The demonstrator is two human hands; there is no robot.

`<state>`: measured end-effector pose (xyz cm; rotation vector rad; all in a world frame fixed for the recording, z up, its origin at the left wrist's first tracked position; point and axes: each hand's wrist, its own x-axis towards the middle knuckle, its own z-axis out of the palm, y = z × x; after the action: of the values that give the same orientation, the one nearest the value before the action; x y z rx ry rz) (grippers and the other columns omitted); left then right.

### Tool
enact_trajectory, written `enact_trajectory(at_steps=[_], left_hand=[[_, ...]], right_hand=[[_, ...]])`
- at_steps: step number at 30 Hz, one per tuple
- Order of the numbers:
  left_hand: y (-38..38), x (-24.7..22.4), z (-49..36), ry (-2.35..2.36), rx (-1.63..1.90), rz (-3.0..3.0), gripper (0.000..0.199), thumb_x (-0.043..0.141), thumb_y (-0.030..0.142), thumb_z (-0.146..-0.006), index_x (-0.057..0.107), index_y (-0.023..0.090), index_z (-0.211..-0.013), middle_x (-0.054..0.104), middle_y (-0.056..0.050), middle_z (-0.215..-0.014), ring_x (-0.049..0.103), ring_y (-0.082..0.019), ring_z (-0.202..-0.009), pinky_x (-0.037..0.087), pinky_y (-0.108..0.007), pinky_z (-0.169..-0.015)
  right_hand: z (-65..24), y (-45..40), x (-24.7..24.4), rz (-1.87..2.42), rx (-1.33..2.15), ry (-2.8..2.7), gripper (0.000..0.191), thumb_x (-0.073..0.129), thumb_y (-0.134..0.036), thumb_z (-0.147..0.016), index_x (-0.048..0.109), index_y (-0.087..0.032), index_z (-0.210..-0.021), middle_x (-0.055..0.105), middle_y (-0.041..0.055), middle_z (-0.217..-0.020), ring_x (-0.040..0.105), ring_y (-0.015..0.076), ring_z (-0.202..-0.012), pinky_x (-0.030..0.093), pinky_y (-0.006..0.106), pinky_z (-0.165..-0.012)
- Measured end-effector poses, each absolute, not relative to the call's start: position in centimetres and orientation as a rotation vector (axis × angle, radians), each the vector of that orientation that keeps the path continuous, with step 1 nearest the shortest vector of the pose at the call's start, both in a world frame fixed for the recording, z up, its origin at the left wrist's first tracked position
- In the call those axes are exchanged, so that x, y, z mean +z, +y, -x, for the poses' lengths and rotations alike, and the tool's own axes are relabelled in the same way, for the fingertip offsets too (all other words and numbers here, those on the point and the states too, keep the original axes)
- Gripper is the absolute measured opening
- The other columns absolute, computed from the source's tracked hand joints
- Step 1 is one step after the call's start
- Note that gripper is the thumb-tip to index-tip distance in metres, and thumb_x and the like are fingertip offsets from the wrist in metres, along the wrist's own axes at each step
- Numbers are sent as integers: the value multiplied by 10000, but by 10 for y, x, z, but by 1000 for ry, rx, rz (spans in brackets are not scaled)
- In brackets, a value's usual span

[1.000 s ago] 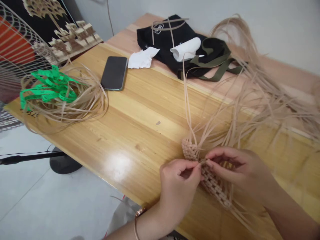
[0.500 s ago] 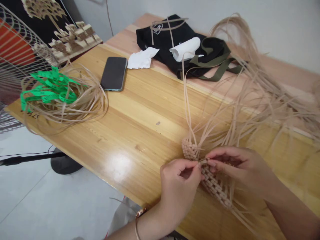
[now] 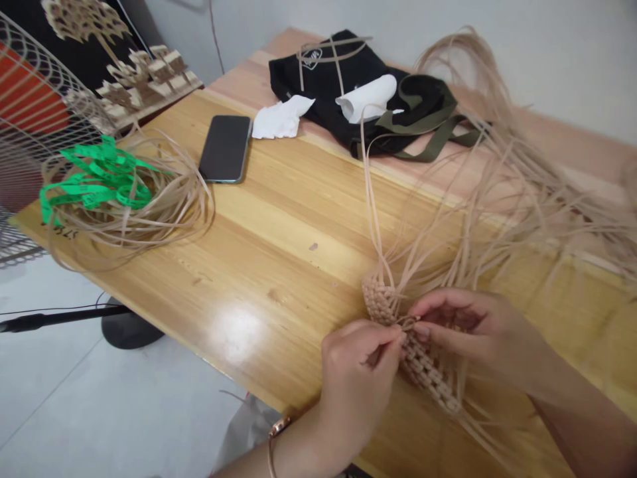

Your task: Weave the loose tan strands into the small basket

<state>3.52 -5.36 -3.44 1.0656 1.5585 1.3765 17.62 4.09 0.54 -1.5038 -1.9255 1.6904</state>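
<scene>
Pinched pale strip [image 3: 409,322] with left hand [image 3: 353,392] and right hand [image 3: 472,332], both narrow, at woven panel [image 3: 428,372], loose strands [image 3: 517,199] trailing across tabletop [image 3: 249,265].

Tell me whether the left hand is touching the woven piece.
Touching. The head view shows the left hand with its fingertips against the edge of the woven piece.

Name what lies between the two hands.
The pale woven piece, its loose strips rising from it, lies between the left hand and the right hand, as the head view shows.
</scene>
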Motion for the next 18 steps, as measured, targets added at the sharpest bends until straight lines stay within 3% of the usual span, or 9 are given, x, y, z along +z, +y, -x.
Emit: enact_trajectory(at_steps=[12, 18], left_hand=[[-50, -31, -31, 1529, 1303, -1062, 174, 636, 72, -769, 773, 178, -786, 719, -42, -651, 651, -146, -556, 506, -218, -536], [-44, -27, -22, 1483, 1131, -1101, 233, 609, 93, -795, 783, 243, -834, 724, -29, -670, 645, -145, -580, 502, -216, -546]], right_hand=[[-175, 42, 8, 1521, 1649, -1987, 244, 711, -459, -729, 685, -221, -776, 697, 2, -665, 650, 169, -624, 524, 275, -596], [-182, 42, 3, 1494, 1711, -1941, 233, 746, -419, -707, 696, -211, -799, 723, 31, -756, 658, 177, -675, 521, 273, -611]])
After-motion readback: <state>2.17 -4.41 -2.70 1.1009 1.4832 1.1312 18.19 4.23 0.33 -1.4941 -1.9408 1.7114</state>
